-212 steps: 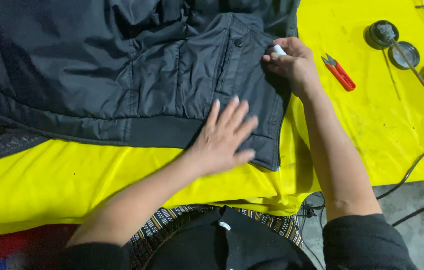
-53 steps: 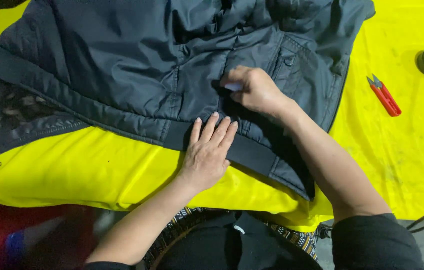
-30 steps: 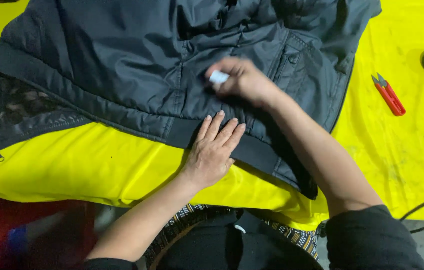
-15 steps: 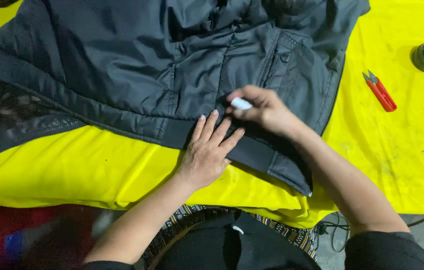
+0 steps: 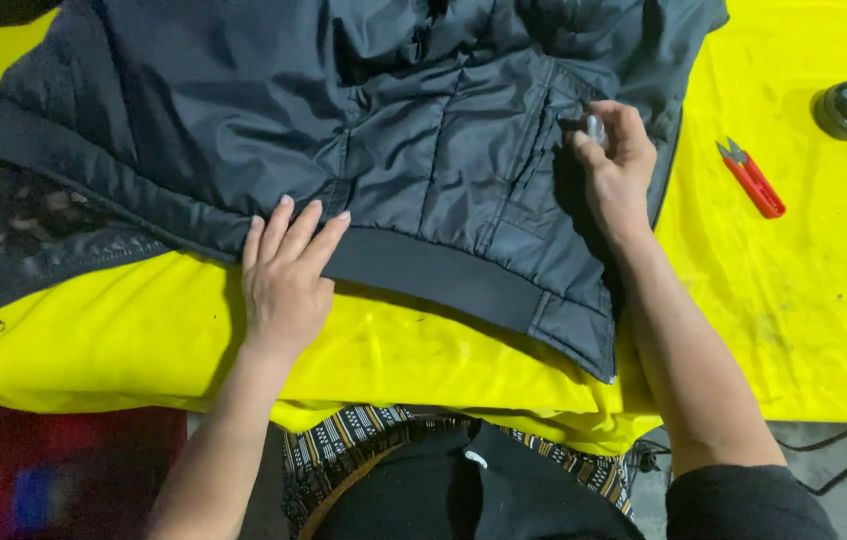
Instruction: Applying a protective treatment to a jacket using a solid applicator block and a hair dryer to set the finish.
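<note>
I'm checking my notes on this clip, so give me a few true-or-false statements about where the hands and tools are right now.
1. The left hand lies flat on the dark quilted jacket near its hem band. True.
2. The right hand holds the red thread snips. False: the snips lie on the yellow cloth; the hand pinches a small pale marker.
3. The jacket lies on yellow cloth. True.
4. Both hands touch each other. False: they are apart.
</note>
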